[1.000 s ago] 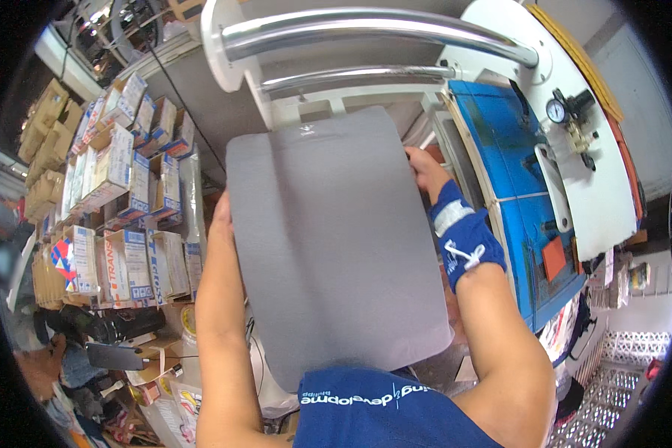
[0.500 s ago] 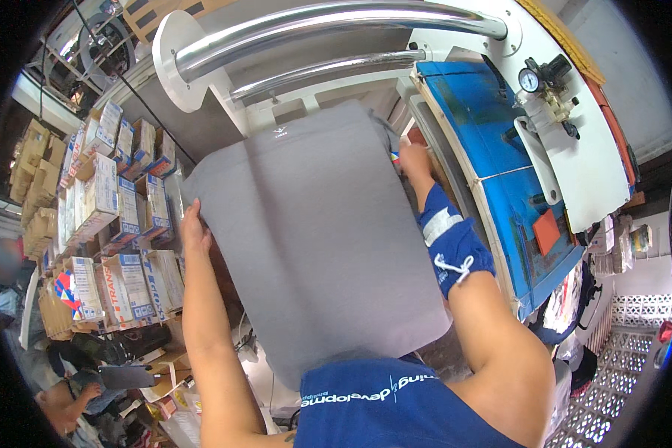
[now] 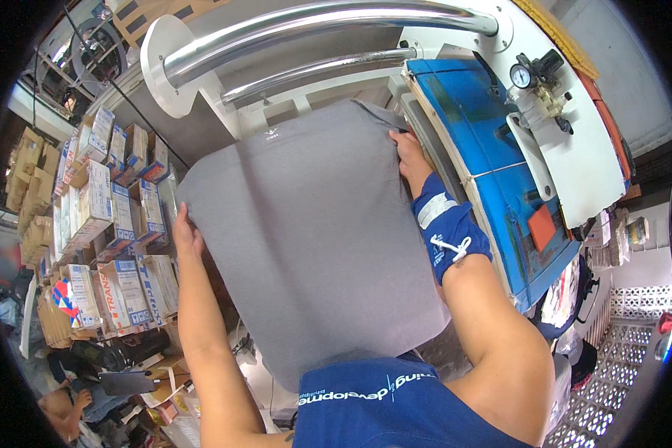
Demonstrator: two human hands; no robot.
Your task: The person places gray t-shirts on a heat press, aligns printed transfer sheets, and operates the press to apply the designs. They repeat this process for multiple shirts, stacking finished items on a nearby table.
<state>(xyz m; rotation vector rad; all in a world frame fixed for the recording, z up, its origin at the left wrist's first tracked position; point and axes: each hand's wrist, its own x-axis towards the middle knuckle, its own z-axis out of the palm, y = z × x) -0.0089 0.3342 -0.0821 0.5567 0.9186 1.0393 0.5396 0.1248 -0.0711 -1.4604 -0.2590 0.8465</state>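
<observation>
The grey cloth [image 3: 306, 246] lies spread out right in front of the wearer, below the silver bar [image 3: 328, 36] and to the left of the blue pad [image 3: 467, 131]. It looks like light, soft knit, likely stretchy, neither slippery nor fragile. The flat face and rounded corners suggest something firm underneath, though that is hidden. I'd take it by the side edges near the far corners, thumbs on top, and pull evenly; the long soft crease down the left half would probably smooth out that way.

The right hand [image 3: 411, 153] is closed on the far right edge, where the cloth bunches a little. The left hand [image 3: 189, 235] is at the left edge, fingers pointing away from the wearer; I cannot tell whether it pinches the cloth or merely touches it.

Over on the left, cardboard boxes [image 3: 124, 299] stand in rows, several open; their contents are too small to make out. A clear bowl [image 3: 531, 113] hangs by the gauge [image 3: 520, 75], its inside unreadable from here.
</observation>
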